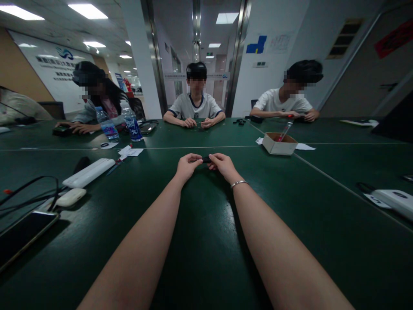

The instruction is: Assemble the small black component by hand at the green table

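Observation:
Both my arms reach forward over the green table point(200, 241). Between my hands is a small black object point(206, 159), too small and dark to name. My left hand point(189, 165) pinches its left end between thumb and fingers. The thumb and fingers of my right hand point(222, 165), with a silver bracelet on the wrist, close on its right end. Part of the object is hidden behind my fingertips.
Left stand two water bottles point(131, 124), a white device point(89, 172), a white case point(71, 197), cables and a phone point(27, 232). An open box point(279, 148) is ahead right; another white device point(395, 201) lies far right. People wearing headsets sit across the table.

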The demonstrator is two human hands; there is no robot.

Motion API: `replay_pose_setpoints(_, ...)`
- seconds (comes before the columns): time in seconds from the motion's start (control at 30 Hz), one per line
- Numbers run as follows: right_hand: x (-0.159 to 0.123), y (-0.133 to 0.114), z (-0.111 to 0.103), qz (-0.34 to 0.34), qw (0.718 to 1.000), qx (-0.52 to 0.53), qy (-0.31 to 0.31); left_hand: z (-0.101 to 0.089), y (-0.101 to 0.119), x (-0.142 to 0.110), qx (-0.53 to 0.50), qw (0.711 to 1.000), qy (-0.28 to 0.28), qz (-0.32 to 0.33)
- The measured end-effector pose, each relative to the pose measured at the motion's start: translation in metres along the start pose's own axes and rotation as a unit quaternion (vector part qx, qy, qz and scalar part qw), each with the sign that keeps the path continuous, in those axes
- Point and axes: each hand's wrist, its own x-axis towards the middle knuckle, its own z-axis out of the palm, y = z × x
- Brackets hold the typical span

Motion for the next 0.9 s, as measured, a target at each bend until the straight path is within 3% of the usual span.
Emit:
replay_pose_setpoints(0.3, -0.0002, 0.0017, -0.0010, -0.005, 1.000, 0.000, -0.008, -0.0014, -0.0052, 0.0021, -0.002, 1.000, 0.005, -0.017)
replay_pose_setpoints(0.9, -0.0007, 0.0015, -0.0017, -0.028, 0.999, -0.015, -0.014, -0.0015, 0.0046, -0.0021, -0.036, 0.997, 0.005, -0.071)
